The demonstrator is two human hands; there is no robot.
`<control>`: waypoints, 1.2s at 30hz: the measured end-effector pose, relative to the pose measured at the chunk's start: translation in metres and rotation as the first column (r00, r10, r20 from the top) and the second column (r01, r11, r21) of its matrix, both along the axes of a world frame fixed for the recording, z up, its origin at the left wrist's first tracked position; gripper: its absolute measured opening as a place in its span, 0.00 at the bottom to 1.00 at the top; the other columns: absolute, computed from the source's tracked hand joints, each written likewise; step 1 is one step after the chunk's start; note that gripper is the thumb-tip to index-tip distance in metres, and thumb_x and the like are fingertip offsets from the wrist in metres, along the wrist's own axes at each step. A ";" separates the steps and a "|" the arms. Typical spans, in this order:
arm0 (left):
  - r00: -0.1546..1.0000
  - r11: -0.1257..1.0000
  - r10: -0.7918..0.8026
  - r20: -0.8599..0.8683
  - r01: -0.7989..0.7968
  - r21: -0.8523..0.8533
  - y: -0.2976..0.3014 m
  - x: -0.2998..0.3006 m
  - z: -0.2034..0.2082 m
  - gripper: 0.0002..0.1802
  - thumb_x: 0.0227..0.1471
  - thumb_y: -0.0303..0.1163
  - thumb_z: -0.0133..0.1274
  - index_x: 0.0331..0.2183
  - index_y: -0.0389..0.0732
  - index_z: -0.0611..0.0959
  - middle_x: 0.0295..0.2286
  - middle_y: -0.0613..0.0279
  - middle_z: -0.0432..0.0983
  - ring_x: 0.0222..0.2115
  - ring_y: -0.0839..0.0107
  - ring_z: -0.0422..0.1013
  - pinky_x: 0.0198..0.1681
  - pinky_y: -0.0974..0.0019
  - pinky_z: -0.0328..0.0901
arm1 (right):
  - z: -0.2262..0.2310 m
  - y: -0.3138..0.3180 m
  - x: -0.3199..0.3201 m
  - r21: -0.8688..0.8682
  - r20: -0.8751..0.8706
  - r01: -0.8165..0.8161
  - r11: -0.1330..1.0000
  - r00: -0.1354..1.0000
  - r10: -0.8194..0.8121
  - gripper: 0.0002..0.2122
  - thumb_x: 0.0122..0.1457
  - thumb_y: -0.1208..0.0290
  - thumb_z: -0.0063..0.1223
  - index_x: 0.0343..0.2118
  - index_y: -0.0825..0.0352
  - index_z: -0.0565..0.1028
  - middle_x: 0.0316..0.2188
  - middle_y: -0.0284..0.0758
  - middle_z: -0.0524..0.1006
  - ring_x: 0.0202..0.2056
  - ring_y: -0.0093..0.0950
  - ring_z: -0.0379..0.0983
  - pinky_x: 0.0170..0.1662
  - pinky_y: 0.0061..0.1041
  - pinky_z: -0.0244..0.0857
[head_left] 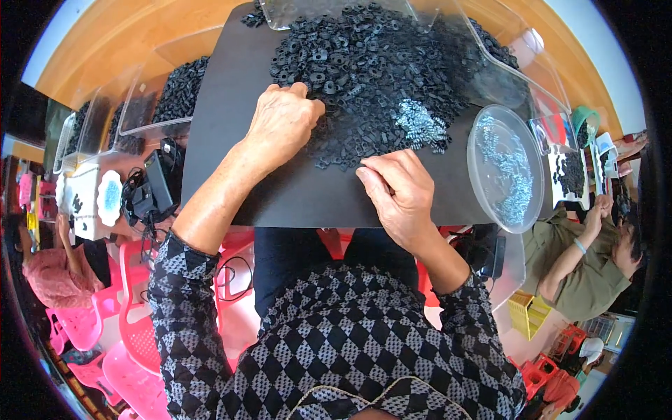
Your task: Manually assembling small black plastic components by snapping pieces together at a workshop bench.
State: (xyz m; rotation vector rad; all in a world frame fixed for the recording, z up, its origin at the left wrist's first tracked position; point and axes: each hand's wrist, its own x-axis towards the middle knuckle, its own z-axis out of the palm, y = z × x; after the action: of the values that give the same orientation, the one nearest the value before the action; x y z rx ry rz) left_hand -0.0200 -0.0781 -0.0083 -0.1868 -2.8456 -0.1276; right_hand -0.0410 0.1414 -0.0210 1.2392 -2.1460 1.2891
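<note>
A wide heap of small black plastic parts (343, 59) covers the far half of the dark tabletop (224, 147). My left hand (285, 117) is at the heap's left side, its fingers curled down among the parts. What those fingers hold, if anything, is hidden. On the heap's near right lies a small pile of silvery metal pieces (420, 124), too small to name. Just below that pile my right hand (400, 192) is closed, thumb pressed against the fingers. Anything in that pinch cannot be made out.
A round clear tray (476, 175) with more silvery pieces rests at the table's right edge. Clear plastic bins (155, 128) of black parts stand to the left, beside a black power adapter (162, 178). Another person (584, 262) sits at right; pink chairs (140, 315) stand at left.
</note>
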 end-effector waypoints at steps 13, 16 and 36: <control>0.958 0.951 0.104 -0.269 -0.016 0.310 0.006 0.012 0.012 0.11 0.35 0.25 0.60 0.25 0.40 0.74 0.24 0.59 0.72 0.26 0.56 0.69 0.31 0.58 0.62 | -0.012 0.003 -0.001 0.193 -0.197 0.010 0.981 0.980 0.029 0.11 0.42 0.79 0.60 0.31 0.69 0.74 0.25 0.36 0.70 0.27 0.34 0.67 0.27 0.30 0.63; 0.949 0.851 0.198 -0.247 -0.041 0.524 0.018 0.034 0.021 0.13 0.35 0.24 0.61 0.26 0.38 0.75 0.23 0.60 0.71 0.22 0.63 0.69 0.28 0.64 0.63 | -0.006 0.022 -0.016 0.193 -0.283 0.146 0.970 0.955 -0.087 0.08 0.43 0.80 0.59 0.28 0.68 0.74 0.25 0.37 0.72 0.26 0.35 0.68 0.28 0.31 0.64; 0.988 0.370 0.143 -0.061 0.004 0.929 0.078 0.091 -0.005 0.10 0.40 0.22 0.62 0.30 0.34 0.82 0.23 0.65 0.71 0.23 0.78 0.66 0.27 0.75 0.62 | 0.011 0.056 -0.064 0.475 -0.199 0.151 0.867 0.978 -0.062 0.04 0.45 0.76 0.58 0.25 0.65 0.76 0.23 0.36 0.71 0.29 0.37 0.69 0.32 0.34 0.64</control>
State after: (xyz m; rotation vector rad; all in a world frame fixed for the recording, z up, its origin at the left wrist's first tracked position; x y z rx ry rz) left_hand 0.0712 -0.0001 -0.0128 0.1805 -2.1638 -1.5989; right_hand -0.1047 0.1970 -0.0103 1.3296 -2.4464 0.5701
